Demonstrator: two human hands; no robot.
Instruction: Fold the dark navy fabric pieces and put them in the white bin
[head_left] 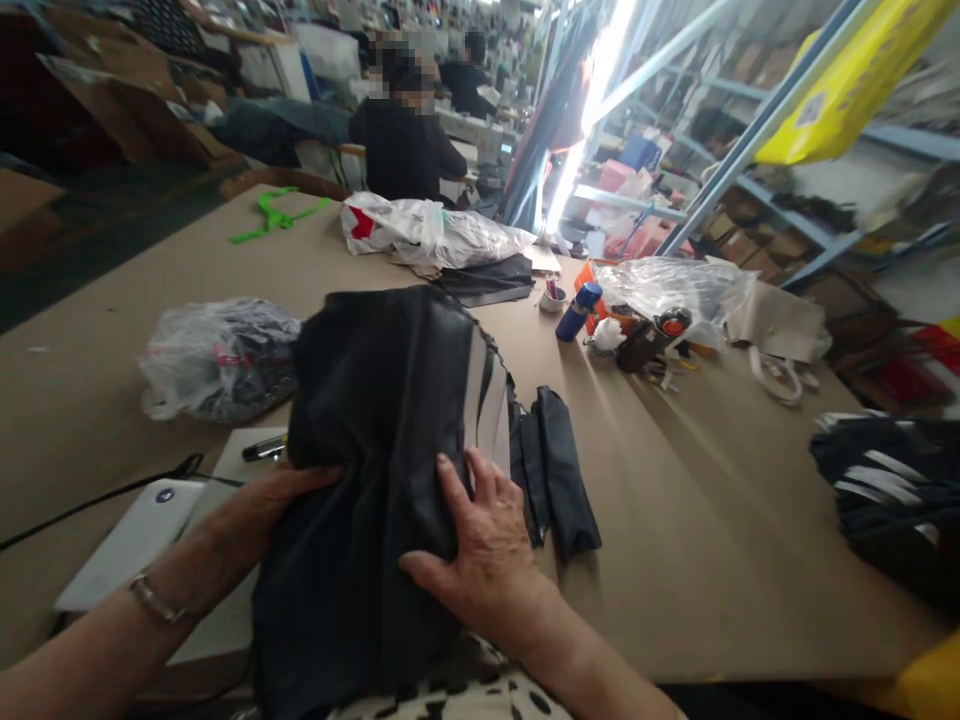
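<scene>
A stack of black fabric pieces [382, 420] with white edges lies on the brown table [675, 500] in front of me. My right hand [484, 540] lies flat on its near right part, fingers stretched out and spread. My left hand [259, 510] rests against the stack's left edge, its fingertips tucked under the cloth. Narrow folded black strips [559, 470] lie just right of the stack.
A white power bank [127, 545] with a black cable, a sheet of paper and a marker [264, 448] lie at my left. Plastic bags [217, 360], a blue bottle [577, 310], a glue gun [652, 335], more black pieces [892, 490] at right. A person sits beyond the table's far edge.
</scene>
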